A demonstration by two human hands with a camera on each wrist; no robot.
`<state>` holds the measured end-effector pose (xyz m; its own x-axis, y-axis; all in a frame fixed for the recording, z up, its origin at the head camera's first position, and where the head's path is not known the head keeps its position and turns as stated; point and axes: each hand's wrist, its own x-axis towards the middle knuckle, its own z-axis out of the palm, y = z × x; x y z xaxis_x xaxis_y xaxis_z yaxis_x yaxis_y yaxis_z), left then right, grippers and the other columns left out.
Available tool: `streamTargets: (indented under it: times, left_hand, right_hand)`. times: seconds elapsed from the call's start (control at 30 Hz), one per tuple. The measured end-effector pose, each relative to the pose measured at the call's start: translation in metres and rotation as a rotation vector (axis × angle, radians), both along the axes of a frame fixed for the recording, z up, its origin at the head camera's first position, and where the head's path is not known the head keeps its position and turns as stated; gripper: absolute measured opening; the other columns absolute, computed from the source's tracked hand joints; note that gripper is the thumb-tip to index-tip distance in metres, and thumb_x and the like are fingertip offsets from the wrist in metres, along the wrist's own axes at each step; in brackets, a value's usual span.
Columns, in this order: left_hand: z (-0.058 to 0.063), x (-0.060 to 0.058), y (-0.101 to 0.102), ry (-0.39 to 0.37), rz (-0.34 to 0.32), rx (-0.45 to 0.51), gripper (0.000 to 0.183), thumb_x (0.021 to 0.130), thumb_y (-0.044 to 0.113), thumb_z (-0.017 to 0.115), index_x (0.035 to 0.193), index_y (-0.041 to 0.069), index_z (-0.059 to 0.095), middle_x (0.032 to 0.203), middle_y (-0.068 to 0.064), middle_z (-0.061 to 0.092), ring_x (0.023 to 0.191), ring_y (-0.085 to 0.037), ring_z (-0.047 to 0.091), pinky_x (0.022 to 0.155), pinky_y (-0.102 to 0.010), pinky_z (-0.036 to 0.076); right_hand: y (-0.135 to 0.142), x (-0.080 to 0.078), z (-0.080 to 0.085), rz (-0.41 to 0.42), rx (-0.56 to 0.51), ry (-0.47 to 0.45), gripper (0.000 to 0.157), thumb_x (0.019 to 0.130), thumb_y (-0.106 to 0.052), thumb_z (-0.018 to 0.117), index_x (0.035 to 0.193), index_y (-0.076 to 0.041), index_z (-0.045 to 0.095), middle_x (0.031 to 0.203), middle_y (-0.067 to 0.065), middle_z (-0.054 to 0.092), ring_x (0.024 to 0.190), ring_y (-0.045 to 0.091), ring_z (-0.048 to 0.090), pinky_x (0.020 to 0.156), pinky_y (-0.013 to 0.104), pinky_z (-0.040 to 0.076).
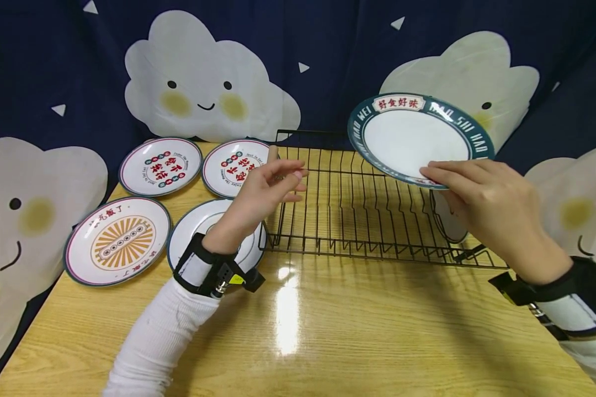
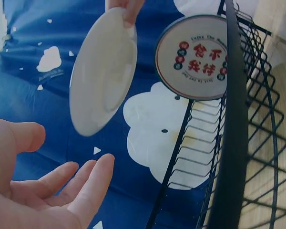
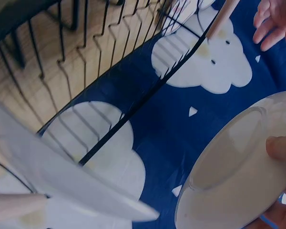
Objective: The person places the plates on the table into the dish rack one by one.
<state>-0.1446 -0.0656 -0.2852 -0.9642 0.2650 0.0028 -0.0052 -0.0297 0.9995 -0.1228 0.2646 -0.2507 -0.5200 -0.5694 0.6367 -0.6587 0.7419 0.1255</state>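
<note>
My right hand (image 1: 496, 204) pinches an oval plate (image 1: 417, 138) by its near edge, thumb on one face and fingers on the other. The plate has a teal rim with lettering and a white centre, and is held tilted above the right part of a black wire dish rack (image 2: 234, 119). Near the rack's left end, my left hand (image 1: 265, 190) hovers with relaxed, spread fingers and nothing in it. A round plate with red characters (image 2: 200, 52) stands upright at the rack's right end, mostly hidden behind my right hand in the head view.
Left of the rack, two plates with red characters (image 1: 160, 166) (image 1: 235, 165) lie at the back. In front are a sunburst-patterned plate (image 1: 119, 242) and a ringed white plate (image 1: 191, 229), partly behind my left arm. A dark blue cloud-print curtain (image 1: 328, 33) hangs behind the wooden table (image 1: 357, 331).
</note>
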Motion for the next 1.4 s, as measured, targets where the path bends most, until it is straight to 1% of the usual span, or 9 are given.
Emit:
streamTargets:
  times: [0.3,0.43,0.57,0.67,0.77,0.9,1.07,1.33,1.4]
  left_hand:
    - [0.000,0.003,0.005,-0.078,-0.031,0.160,0.043,0.097,0.018,0.047,0.136,0.004,0.038,0.128,-0.016,0.050,0.107,-0.037,0.057,0.083,-0.036,0.054]
    - [-0.001,0.004,0.005,-0.102,-0.042,0.212,0.045,0.097,0.019,0.046,0.138,0.005,0.036,0.127,-0.017,0.049,0.101,-0.031,0.061,0.083,-0.037,0.054]
    - [-0.002,0.006,0.005,-0.110,-0.039,0.240,0.045,0.095,0.018,0.048,0.137,0.006,0.036,0.115,-0.014,0.053,0.087,-0.022,0.065,0.082,-0.041,0.054]
    - [-0.003,0.009,0.003,-0.119,-0.032,0.235,0.046,0.094,0.018,0.050,0.137,0.008,0.036,0.104,-0.011,0.055,0.079,-0.019,0.063,0.082,-0.044,0.054]
    - [-0.004,0.012,0.002,-0.126,-0.029,0.227,0.048,0.093,0.015,0.051,0.138,0.010,0.035,0.099,-0.009,0.056,0.075,-0.016,0.062,0.077,-0.040,0.056]
    - [-0.005,0.016,0.002,-0.138,-0.021,0.251,0.053,0.090,0.006,0.052,0.139,0.013,0.033,0.109,-0.011,0.056,0.075,-0.015,0.061,0.067,-0.034,0.057]
    - [-0.004,0.021,0.003,-0.157,0.011,0.274,0.062,0.087,-0.001,0.051,0.141,0.016,0.028,0.125,-0.017,0.051,0.079,-0.015,0.062,0.062,-0.031,0.056]
    - [-0.009,0.024,0.003,-0.159,0.056,0.279,0.063,0.084,-0.007,0.049,0.141,0.015,0.031,0.123,-0.020,0.052,0.076,-0.014,0.061,0.060,-0.031,0.057]
    - [-0.010,0.024,0.002,-0.154,0.062,0.281,0.064,0.084,-0.007,0.049,0.141,0.015,0.031,0.124,-0.019,0.052,0.075,-0.014,0.062,0.058,-0.030,0.057]
  right_hand:
    - [-0.023,0.013,-0.007,0.110,0.044,-0.025,0.042,0.076,-0.003,0.061,0.117,-0.013,0.065,0.106,0.009,0.068,0.087,0.030,0.060,0.069,0.043,0.051]
    - [-0.034,0.017,-0.013,0.145,0.045,-0.016,0.029,0.091,-0.014,0.051,0.116,-0.012,0.066,0.105,0.008,0.068,0.089,0.030,0.061,0.074,0.043,0.051]
    - [-0.045,0.020,-0.020,0.173,0.037,-0.003,0.036,0.100,-0.023,0.035,0.113,-0.012,0.067,0.105,0.007,0.068,0.091,0.029,0.061,0.076,0.042,0.052]
    - [-0.051,0.023,-0.025,0.188,0.031,-0.005,0.036,0.100,-0.024,0.035,0.112,-0.012,0.067,0.104,0.007,0.068,0.092,0.028,0.062,0.077,0.042,0.052]
    - [-0.056,0.024,-0.029,0.203,0.016,-0.006,0.035,0.100,-0.023,0.036,0.111,-0.011,0.068,0.104,0.006,0.068,0.092,0.027,0.062,0.077,0.041,0.052]
    - [-0.061,0.024,-0.034,0.223,-0.005,0.029,0.031,0.098,-0.018,0.041,0.109,-0.011,0.069,0.103,0.005,0.069,0.091,0.026,0.062,0.074,0.039,0.052]
    - [-0.067,0.024,-0.040,0.244,-0.011,0.074,0.029,0.096,-0.017,0.044,0.107,-0.010,0.069,0.101,0.006,0.069,0.089,0.026,0.063,0.072,0.038,0.053]
    - [-0.071,0.023,-0.048,0.250,-0.007,0.049,0.030,0.097,-0.018,0.042,0.107,-0.010,0.069,0.100,0.007,0.069,0.087,0.028,0.063,0.073,0.041,0.053]
    - [-0.070,0.022,-0.050,0.254,-0.003,0.033,0.028,0.095,-0.016,0.045,0.108,-0.010,0.069,0.102,0.008,0.069,0.087,0.028,0.063,0.073,0.041,0.053]
